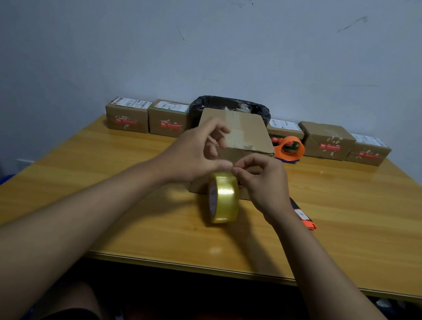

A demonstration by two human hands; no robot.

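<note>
A roll of clear yellowish packing tape point(223, 198) stands on edge on the wooden table point(89, 196), in front of a brown cardboard box point(238, 136) whose top seam is taped. My left hand point(197, 155) and my right hand point(263, 184) meet just above the roll. The thumb and fingertips of both hands pinch at the same spot, where the tape's loose end seems to be. The end itself is too thin to make out. The box's lower front is partly hidden behind my hands.
Several small labelled cardboard parcels point(127, 117) line the table's far edge by the wall. A black bag-lined bin point(230, 106) sits behind the box. An orange tape dispenser point(289, 148) lies to the box's right. An orange-tipped black tool point(304, 217) lies under my right wrist.
</note>
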